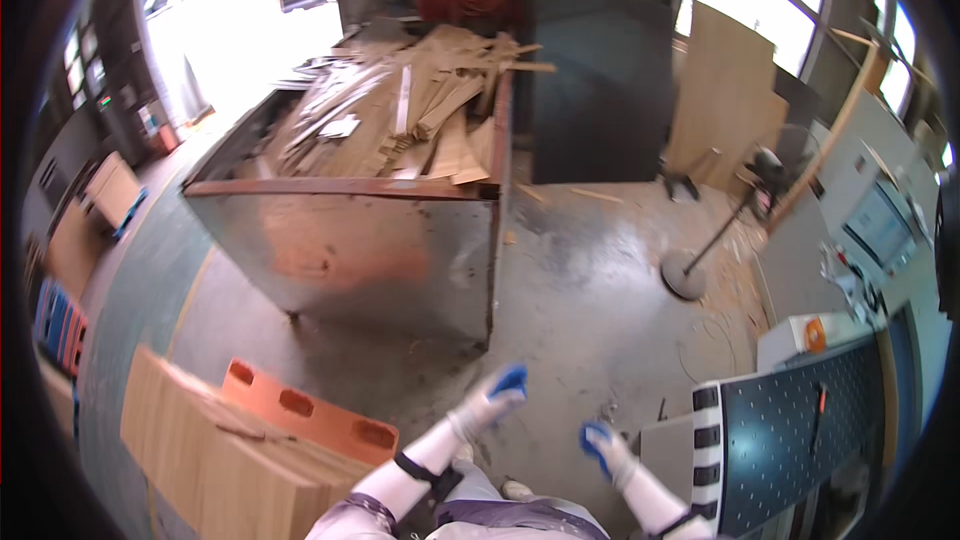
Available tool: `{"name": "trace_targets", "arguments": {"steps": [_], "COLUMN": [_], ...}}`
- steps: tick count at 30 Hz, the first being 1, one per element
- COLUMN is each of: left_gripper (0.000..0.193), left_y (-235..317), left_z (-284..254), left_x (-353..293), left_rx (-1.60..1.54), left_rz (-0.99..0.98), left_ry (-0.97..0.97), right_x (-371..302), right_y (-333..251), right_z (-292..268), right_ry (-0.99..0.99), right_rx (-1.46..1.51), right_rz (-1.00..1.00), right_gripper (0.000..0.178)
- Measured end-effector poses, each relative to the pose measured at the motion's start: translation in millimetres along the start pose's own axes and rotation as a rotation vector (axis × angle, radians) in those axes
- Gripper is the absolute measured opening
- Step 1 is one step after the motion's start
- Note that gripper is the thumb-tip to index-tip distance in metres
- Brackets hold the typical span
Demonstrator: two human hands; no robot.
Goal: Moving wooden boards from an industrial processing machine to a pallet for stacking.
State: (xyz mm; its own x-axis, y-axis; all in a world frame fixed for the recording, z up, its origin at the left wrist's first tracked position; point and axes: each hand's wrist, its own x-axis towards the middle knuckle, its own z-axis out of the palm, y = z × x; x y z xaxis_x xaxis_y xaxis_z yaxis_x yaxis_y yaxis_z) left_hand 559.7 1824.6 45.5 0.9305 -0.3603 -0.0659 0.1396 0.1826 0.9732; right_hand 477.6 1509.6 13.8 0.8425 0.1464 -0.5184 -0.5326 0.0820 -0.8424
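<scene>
Both of my hands are held out in the air over the grey floor, in white gloves with blue coating on the fingers. My left hand [494, 398] is in front of the near corner of a large metal bin [400, 250], touching nothing. Its fingers look loosely bent, with nothing visible in them. My right hand [608, 448] is lower and to the right, left of the dark workbench [765, 440], and apart from it. Its fingers also look loosely bent and empty, though slightly blurred. Wood strips and offcuts [430, 110] are heaped in the bin.
At the lower left stand stacked wood-grain panels [210, 450] beside an orange slotted beam [300, 405]. A pedestal fan [685, 275] stands ahead right. Further back, a tall board [725, 90] leans by a dark panel [600, 90]. A monitor [880, 225] is at the right.
</scene>
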Motion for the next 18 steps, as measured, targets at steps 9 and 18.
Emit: {"name": "trace_targets", "arguments": {"steps": [9,18], "left_gripper": [0.072,0.059], "left_y": [-91,-65], "left_z": [135,294], "left_x": [-24,10], "left_rx": [0.202,0.155], "left_rz": [-0.426,-0.404], "left_ry": [-1.145,-1.300], "right_x": [-247,-277], "right_y": [197,196], "right_z": [74,101], "right_ry": [0.859,1.015], "right_rx": [0.510,0.602], "right_rz": [0.410,-0.003], "right_gripper": [0.056,0.036]}}
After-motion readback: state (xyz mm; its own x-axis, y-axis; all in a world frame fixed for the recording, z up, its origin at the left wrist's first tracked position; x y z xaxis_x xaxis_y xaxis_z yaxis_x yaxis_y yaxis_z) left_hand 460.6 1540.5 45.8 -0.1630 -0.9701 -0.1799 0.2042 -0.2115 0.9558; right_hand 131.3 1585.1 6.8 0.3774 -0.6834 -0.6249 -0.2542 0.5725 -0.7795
